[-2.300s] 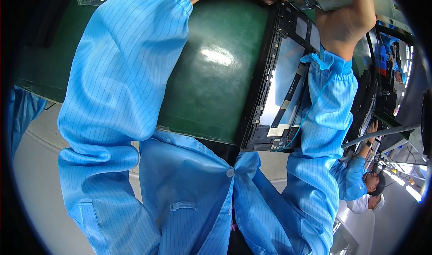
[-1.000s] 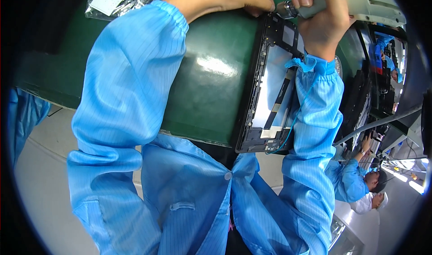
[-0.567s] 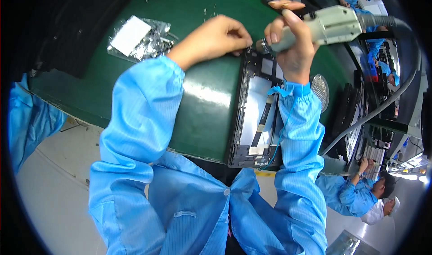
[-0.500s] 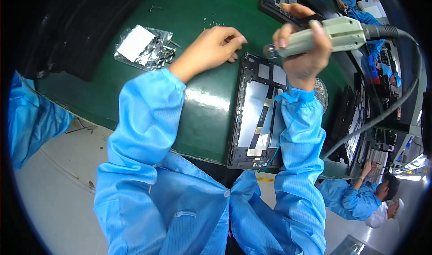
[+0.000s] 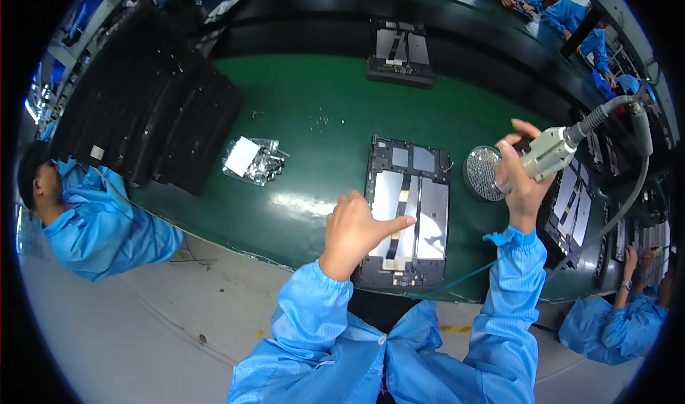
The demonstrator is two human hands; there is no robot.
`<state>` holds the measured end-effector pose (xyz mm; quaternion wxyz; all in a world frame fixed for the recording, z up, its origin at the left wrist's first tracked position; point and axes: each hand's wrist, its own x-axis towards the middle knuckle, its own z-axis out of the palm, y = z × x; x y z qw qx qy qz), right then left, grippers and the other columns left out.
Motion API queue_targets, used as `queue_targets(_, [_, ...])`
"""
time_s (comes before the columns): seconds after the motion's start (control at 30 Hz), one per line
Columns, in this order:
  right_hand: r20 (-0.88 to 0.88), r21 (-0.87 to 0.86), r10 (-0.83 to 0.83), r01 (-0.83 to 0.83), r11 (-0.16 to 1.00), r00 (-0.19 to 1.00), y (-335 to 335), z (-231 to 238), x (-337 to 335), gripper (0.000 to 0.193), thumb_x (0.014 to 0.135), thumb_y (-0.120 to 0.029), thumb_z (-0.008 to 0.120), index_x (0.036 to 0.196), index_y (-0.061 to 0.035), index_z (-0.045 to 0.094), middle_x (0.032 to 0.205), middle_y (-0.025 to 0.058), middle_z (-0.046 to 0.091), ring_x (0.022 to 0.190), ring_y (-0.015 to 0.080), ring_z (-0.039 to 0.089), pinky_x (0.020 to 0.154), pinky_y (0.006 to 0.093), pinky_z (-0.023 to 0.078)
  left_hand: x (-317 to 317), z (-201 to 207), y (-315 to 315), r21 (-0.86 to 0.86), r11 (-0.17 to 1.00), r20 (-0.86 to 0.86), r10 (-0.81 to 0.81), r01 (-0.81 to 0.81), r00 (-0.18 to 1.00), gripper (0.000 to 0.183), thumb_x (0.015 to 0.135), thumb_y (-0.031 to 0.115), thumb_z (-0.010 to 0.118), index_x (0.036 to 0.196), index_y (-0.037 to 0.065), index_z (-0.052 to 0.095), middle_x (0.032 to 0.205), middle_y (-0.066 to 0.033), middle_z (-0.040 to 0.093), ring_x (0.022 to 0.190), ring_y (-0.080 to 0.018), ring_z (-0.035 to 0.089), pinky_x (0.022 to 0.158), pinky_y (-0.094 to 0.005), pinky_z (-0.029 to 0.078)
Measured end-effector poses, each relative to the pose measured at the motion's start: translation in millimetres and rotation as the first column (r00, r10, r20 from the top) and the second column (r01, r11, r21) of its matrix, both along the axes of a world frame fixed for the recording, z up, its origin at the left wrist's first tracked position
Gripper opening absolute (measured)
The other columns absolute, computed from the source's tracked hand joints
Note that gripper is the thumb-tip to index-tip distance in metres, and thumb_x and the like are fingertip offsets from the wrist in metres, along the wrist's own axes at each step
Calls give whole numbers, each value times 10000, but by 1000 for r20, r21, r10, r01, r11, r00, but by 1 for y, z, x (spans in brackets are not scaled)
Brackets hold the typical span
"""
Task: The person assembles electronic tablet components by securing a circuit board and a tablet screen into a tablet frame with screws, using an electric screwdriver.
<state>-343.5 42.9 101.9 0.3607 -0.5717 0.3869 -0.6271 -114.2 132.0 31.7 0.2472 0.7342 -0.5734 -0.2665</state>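
Note:
An opened tablet-like device [image 5: 433, 222], black-framed with silvery inner plates and ribbon cables, lies on the green table before me. My left hand [image 5: 354, 231] is at its left edge, thumb stretched out over the inside; its other fingers are bent and partly hidden. In my right hand [image 5: 524, 179] is a pale electric screwdriver [image 5: 549, 153], its cable running up to the right. The screwdriver's tip end points down-left at the rim of a round dish of small shiny screws [image 5: 480, 170], right of the device. Whether the tip touches the screws cannot be made out.
A clear bag [image 5: 265, 165] of small metal parts with a white label lies left. Black panels [image 5: 150, 111] are piled beyond it. Another device [image 5: 401, 51] stands at the back, and more [image 5: 571, 208] lie right. Loose bits [image 5: 321, 121] dot the table. Co-workers sit around.
My left hand has come back from beyond the device to its left edge. My right hand has carried the screwdriver rightward to the screw dish. The view has shifted, showing more of the table.

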Motion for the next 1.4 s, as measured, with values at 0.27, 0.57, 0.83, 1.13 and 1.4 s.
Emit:
queue_targets(0.27, [-68, 104, -30, 37, 994, 997, -3, 2, -23, 238, 866, 55, 591, 1103, 72, 610, 999, 160, 705, 722, 134, 657, 710, 279, 543, 47, 32, -33, -54, 992, -779, 28, -113, 626, 404, 921, 102, 682, 1238, -9, 458, 1031, -80, 639, 892, -103, 611, 749, -247, 507])
queue_targets(0.57, [-79, 224, -88, 104, 969, 993, -5, 2, -37, 317, 822, 101, 570, 1132, 46, 610, 1025, 130, 707, 589, 53, 558, 507, 194, 446, 245, 20, -299, -32, 965, -506, 210, -261, 837, 581, 930, 482, 645, 1173, -44, 604, 1003, -98, 686, 852, -158, 628, 779, -278, 496])
queue_targets(0.83, [-175, 136, -226, 251, 959, 958, -16, -10, -39, 305, 815, 21, 721, 1110, 26, 649, 886, 58, 692, 799, 93, 609, 725, 230, 489, 362, -52, -419, -47, 964, -184, 250, -262, 951, 561, 865, 445, 720, 1082, -71, 690, 974, -176, 716, 852, -243, 679, 798, -353, 528])
queue_targets(1.13, [-154, 127, -213, 233, 964, 965, -10, -15, -40, 251, 844, 40, 681, 1094, 22, 664, 891, 59, 682, 844, 107, 623, 794, 262, 507, 94, -2, -428, 78, 997, 358, -12, -17, 934, 1069, 687, 888, 509, 1175, -52, 651, 1198, -308, 623, 1202, -422, 570, 1021, -443, 436])
queue_targets(1.4, [-45, 125, -121, 126, 984, 992, -16, -11, -37, 298, 806, 105, 595, 1092, 43, 650, 960, 99, 699, 906, 153, 677, 810, 282, 526, 116, -11, -449, 73, 997, -269, 30, -10, 963, 576, 770, 440, 817, 1027, -64, 707, 997, -140, 712, 820, -245, 681, 733, -366, 548])
